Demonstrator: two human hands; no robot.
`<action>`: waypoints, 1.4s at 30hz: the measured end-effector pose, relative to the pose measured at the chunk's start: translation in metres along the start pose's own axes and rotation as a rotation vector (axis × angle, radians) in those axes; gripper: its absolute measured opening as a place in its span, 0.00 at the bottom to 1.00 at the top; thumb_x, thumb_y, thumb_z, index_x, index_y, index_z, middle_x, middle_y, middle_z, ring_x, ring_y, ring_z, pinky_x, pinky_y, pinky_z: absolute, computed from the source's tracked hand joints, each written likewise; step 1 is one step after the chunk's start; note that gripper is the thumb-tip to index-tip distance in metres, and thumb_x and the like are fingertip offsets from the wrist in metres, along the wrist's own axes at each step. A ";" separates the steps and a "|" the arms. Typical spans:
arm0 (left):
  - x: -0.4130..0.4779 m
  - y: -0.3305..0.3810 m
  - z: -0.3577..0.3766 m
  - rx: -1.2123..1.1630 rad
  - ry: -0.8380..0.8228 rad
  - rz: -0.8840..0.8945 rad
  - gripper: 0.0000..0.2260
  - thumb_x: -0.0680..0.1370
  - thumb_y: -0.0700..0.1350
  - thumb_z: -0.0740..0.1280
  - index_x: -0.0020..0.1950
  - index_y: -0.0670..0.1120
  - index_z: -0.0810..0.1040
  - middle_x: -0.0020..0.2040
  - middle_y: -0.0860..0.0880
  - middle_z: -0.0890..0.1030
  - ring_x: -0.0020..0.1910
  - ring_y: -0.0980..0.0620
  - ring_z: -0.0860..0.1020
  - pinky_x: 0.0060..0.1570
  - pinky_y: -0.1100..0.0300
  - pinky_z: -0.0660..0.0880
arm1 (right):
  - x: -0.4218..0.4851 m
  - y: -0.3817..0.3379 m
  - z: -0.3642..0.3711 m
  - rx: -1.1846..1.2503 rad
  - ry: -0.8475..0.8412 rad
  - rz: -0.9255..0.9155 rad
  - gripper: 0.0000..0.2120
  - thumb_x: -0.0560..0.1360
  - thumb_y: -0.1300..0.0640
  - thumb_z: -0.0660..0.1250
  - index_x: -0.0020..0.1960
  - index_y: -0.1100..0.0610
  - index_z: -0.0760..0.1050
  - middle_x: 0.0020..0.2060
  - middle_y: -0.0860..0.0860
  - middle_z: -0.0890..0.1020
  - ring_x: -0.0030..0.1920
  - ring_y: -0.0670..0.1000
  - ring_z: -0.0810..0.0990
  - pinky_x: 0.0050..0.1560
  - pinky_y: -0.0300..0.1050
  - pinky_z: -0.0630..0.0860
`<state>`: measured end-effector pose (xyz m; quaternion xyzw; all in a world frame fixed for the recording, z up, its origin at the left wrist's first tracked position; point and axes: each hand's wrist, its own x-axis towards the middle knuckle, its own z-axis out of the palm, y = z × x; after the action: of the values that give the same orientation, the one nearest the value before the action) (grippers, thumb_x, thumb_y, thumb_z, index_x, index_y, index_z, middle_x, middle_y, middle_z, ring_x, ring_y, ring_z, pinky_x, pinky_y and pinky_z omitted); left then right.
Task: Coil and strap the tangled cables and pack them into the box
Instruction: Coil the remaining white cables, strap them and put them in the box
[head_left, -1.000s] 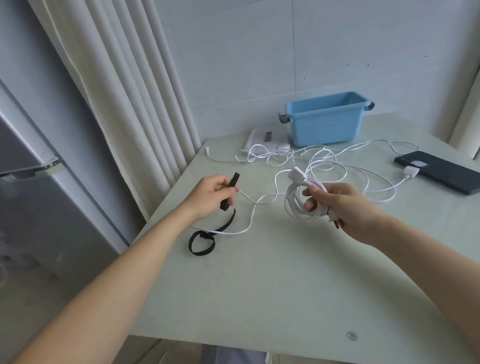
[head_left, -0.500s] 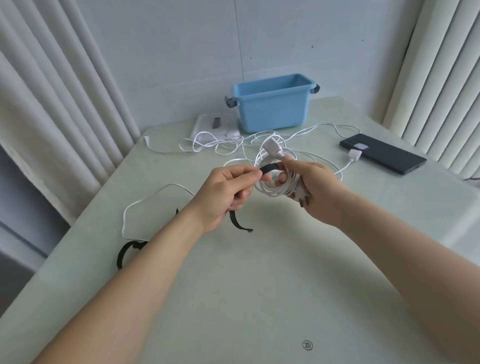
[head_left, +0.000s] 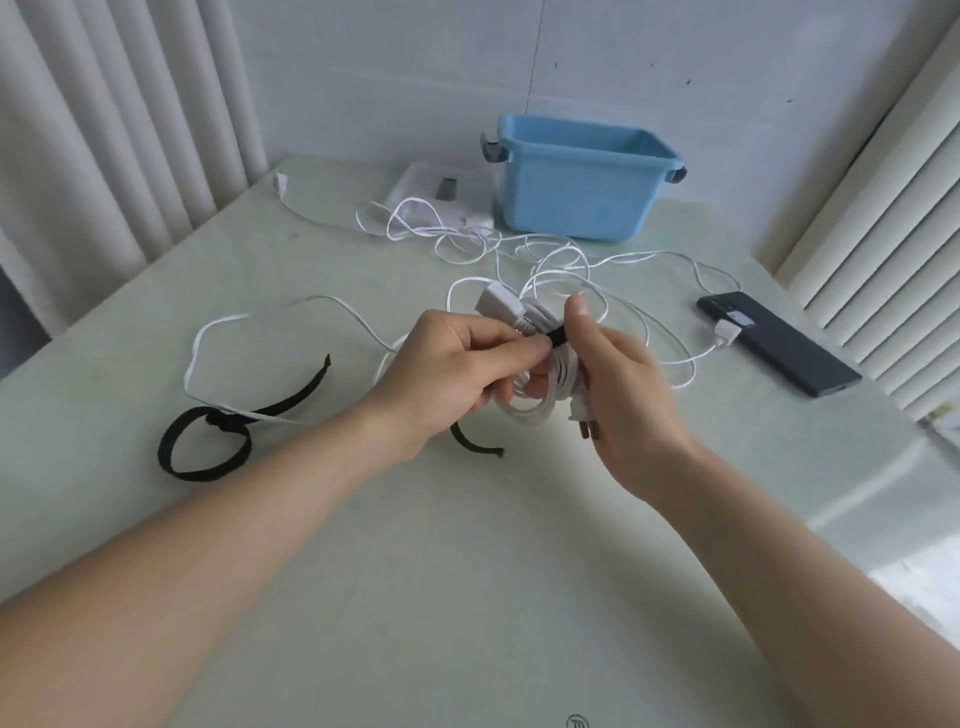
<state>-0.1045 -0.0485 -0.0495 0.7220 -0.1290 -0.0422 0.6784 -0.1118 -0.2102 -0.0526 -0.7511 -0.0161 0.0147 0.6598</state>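
Two fingertips of the left hand (head_left: 457, 369), thumb and forefinger, pinch a narrow black hook-and-loop strap (head_left: 557, 339) where it crosses the top of a coiled white cable bundle (head_left: 527, 413); the other left fingers are curled under, against the coil. The strap's free tail curls out below the left hand, toward the table. The right hand (head_left: 618, 379) grips the coil's right side: thumb straight up just beside the strap, the remaining fingers wrapped behind the loops and mostly hidden. The coil is held above the pale green table (head_left: 467, 571), near its middle, between both hands. It looks thick, several rounds deep, with a white block connector (head_left: 497, 304) at the top and a pronged plug (head_left: 584, 421) sticking out under the right palm. A thin tangled loose white cable (head_left: 467, 241) sprawls behind the hands, one strand looping left. On that strand lies a second black strap closed into a loop (head_left: 202, 441). Farther back stands an open light-blue plastic box (head_left: 576, 202), with a flat white packet (head_left: 441, 195) just to its left. A dark rectangular phone (head_left: 779, 351) lies to the right, with a white USB plug (head_left: 724, 335) at its near edge. Both forearms reach in from the bottom edge, bare, converging at the coil.
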 end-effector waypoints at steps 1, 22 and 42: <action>0.000 0.000 0.000 0.008 0.000 -0.002 0.08 0.78 0.44 0.71 0.41 0.44 0.85 0.26 0.49 0.73 0.24 0.56 0.67 0.25 0.68 0.62 | -0.001 0.000 0.000 0.017 0.007 -0.022 0.26 0.83 0.41 0.56 0.45 0.61 0.80 0.36 0.56 0.82 0.31 0.48 0.73 0.30 0.43 0.61; -0.008 0.000 0.009 -0.057 0.308 0.010 0.03 0.74 0.41 0.75 0.48 0.46 0.88 0.42 0.45 0.87 0.40 0.48 0.83 0.47 0.58 0.81 | 0.000 0.007 0.005 0.076 0.077 -0.087 0.22 0.85 0.45 0.55 0.47 0.59 0.81 0.40 0.58 0.80 0.31 0.50 0.67 0.27 0.44 0.62; -0.004 -0.005 0.000 -0.342 0.007 -0.098 0.17 0.68 0.47 0.74 0.54 0.41 0.85 0.47 0.46 0.84 0.44 0.53 0.80 0.51 0.61 0.73 | 0.001 0.011 0.004 0.254 -0.150 -0.213 0.16 0.83 0.55 0.62 0.57 0.66 0.80 0.48 0.72 0.79 0.46 0.69 0.76 0.46 0.52 0.71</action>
<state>-0.1079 -0.0476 -0.0548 0.6018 -0.0825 -0.0941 0.7888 -0.1108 -0.2078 -0.0637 -0.6524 -0.1428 0.0028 0.7442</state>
